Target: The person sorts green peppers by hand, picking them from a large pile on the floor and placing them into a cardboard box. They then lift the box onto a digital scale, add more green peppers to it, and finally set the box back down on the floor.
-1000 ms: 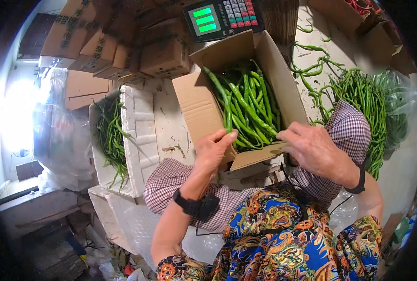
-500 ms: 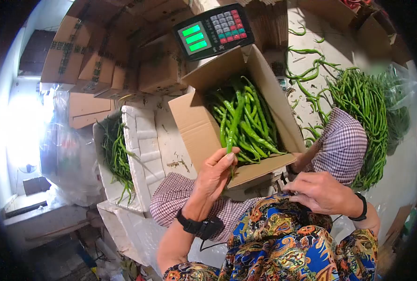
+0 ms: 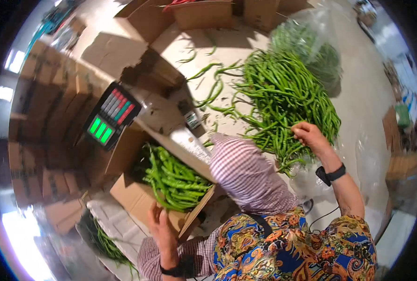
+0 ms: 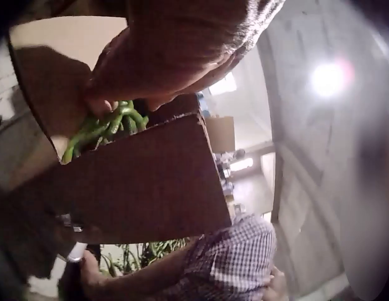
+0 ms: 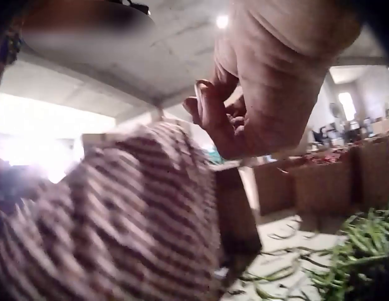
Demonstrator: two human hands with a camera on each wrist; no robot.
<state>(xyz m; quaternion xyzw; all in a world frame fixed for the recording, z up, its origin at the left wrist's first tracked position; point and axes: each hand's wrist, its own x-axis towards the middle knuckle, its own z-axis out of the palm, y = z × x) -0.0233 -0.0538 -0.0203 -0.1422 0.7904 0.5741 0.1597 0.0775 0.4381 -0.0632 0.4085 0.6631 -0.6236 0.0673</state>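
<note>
Long green peppers (image 3: 175, 180) fill the lower part of an open cardboard box (image 3: 133, 195) that stands tilted at the left of the person's lap. My left hand (image 3: 161, 232) is at the near flap of this box, fingers extended and no pepper visible in them. In the left wrist view the left hand (image 4: 175, 53) hangs over the box opening, fingertips close to the peppers (image 4: 122, 122). Over the near edge of a large heap of green peppers (image 3: 288, 93), my right hand (image 3: 311, 136) hovers with loosely bent fingers. The right wrist view shows nothing in the right hand (image 5: 263, 94).
A scale display (image 3: 110, 114) with lit green digits stands behind the box. Stacked cartons (image 3: 54, 103) rise at the left. A clear plastic bag (image 3: 321, 51) of greens lies beyond the heap. Checked cloth (image 3: 250, 175) covers a knee between box and heap.
The left hand has let go of a green pepper, now among those in the box. The right hand has moved away from the box to the heap on the right. The head view has turned right.
</note>
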